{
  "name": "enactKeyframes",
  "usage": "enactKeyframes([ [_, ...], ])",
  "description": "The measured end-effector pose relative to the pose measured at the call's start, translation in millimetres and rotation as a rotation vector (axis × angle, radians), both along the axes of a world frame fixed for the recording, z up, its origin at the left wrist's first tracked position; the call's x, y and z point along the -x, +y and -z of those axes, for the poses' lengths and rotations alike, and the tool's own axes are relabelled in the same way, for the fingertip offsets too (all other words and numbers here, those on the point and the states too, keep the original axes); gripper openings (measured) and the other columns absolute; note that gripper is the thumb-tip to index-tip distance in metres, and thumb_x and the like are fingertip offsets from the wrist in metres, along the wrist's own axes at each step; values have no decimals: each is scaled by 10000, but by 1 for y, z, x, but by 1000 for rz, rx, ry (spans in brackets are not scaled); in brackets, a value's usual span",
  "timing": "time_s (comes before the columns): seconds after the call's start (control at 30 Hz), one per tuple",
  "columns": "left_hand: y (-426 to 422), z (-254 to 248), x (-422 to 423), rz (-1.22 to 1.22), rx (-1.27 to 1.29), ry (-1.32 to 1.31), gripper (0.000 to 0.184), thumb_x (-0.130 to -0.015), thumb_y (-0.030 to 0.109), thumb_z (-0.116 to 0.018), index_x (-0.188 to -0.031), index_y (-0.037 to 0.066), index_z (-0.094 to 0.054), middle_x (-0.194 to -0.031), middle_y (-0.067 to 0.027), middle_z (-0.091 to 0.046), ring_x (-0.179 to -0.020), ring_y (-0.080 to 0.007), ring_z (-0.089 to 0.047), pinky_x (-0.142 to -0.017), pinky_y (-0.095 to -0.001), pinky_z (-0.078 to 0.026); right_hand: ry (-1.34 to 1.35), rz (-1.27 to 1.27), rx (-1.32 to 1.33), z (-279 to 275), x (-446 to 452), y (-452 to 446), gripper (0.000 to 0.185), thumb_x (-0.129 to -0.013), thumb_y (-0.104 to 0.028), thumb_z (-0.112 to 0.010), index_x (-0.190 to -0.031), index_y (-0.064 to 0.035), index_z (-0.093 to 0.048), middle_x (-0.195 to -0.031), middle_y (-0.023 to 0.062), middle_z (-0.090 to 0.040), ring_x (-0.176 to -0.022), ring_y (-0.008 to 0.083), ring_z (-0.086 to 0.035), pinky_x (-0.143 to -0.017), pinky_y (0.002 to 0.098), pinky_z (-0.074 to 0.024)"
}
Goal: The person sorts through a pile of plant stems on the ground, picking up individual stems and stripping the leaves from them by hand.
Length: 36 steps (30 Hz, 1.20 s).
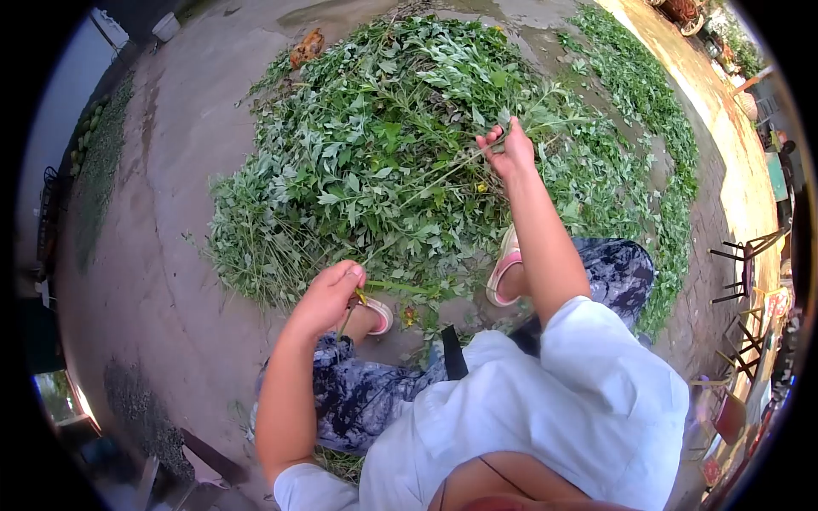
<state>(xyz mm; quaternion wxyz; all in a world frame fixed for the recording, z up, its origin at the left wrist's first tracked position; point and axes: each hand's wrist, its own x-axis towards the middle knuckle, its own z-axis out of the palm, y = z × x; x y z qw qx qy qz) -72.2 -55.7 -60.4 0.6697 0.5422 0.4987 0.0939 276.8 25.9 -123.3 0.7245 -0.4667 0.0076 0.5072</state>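
A big heap of leafy green stalks (366,153) lies on the ground in front of my feet. Over its right part, my right hand (509,152) has its fingers bent round a leafy stem (456,168) that slants down to the left. My left hand (331,296) is closed near the heap's lower left edge, above my left shoe. Something thin and yellow-green (362,296) sticks out of its fingers, and a stem hangs below the hand.
More cut greens (656,111) are spread along the right side. A brown hen-like shape (307,48) is behind the heap. A white bucket (166,27) stands at the far left, and dark stools (746,264) are at the far right.
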Motion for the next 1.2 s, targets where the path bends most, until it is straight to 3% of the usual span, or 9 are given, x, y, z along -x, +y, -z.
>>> enactKeyframes([
  [0.13,11,-18,31,-321,-392,175,289,-908,259,-402,-681,81,-428,-609,43,-361,-547,-47,-335,-490,-196,-261,28,-272,-42,8,0,-4,282,-927,-332,-341,-905,-66,-433,-666,30,-480,-575,156,-492,-643,387,-518],
  [0.4,14,-2,-5,-291,-111,-126,291,-911,353,-390,-841,82,-466,-755,16,-422,-610,-64,-375,-540,-203,-315,187,-940,-172,-35,152,-27,329,-910,-383,-367,-872,-82,-492,-731,41,-533,-661,150,-514,-662,328,-476],
  [0.5,3,-5,-19,-179,-137,-133,296,-916,341,-380,-834,70,-466,-722,14,-421,-627,-77,-384,-561,-232,-332,69,-906,-147,-49,185,-34,303,-906,-375,-391,-873,-89,-484,-683,33,-522,-615,142,-454,-601,282,-377],
  [0.63,-6,0,-20,-57,-311,-6,311,-919,311,-376,-788,43,-463,-672,5,-419,-633,-93,-384,-589,-256,-345,133,-867,-183,-35,185,-27,333,-924,-358,-339,-745,-95,-437,-571,19,-401,-562,148,-421,-613,293,-398],
  [0.87,-8,11,-8,-42,-256,9,331,-917,271,-382,-724,14,-461,-641,-21,-430,-613,-127,-395,-591,-269,-358,130,-441,-92,0,132,-10,265,-935,-303,-317,-840,-78,-421,-590,17,-410,-553,156,-423,-593,345,-456],
  [1.0,-15,8,11,120,-364,166,316,-898,248,-410,-739,-19,-463,-622,-116,-459,-592,-188,-428,-585,-316,-375,104,-275,-12,11,94,-5,277,-939,-304,-298,-829,-72,-405,-595,18,-400,-558,161,-431,-644,374,-487],
  [1.07,-13,9,28,156,-470,194,327,-898,286,-393,-775,-7,-470,-667,-161,-501,-605,-325,-475,-598,-392,-388,87,-288,-59,14,73,-2,301,-938,-319,-300,-800,-80,-422,-618,14,-421,-588,162,-465,-676,376,-494],
  [1.17,0,-6,33,-83,-619,432,318,-902,267,-394,-777,-11,-483,-630,-146,-500,-566,-289,-480,-557,-373,-393,65,-405,-79,2,78,-9,303,-934,-342,-308,-808,-93,-426,-638,9,-444,-602,158,-481,-675,366,-485],
  [1.2,5,-10,31,-177,-550,350,297,-906,236,-394,-766,-4,-499,-589,-92,-503,-532,-189,-484,-507,-319,-390,116,-545,-132,0,86,-12,305,-930,-357,-316,-804,-103,-427,-649,6,-453,-608,154,-488,-668,359,-481],
])
